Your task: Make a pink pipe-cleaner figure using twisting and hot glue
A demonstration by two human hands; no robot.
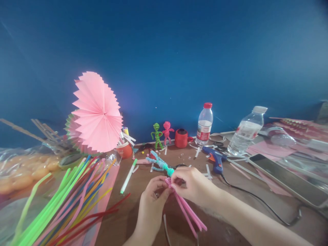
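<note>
Pink pipe cleaners are pinched between both of my hands, their loose ends hanging down toward the table's near side. My left hand grips them from the left, thumb and finger closed at the twisted top. From the right, my right hand closes its fingertips on the same spot. Just beyond the fingertips is a light-blue and turquoise twisted pipe-cleaner piece, its thin ends pointing up and away. Whether it is joined to the pink ones is hidden by my fingers.
Colored pipe cleaners lie at left beside a marker. Behind stand a pink paper fan, green and pink figures, a red cup and bottles. At right are a glue gun with its cord and a phone.
</note>
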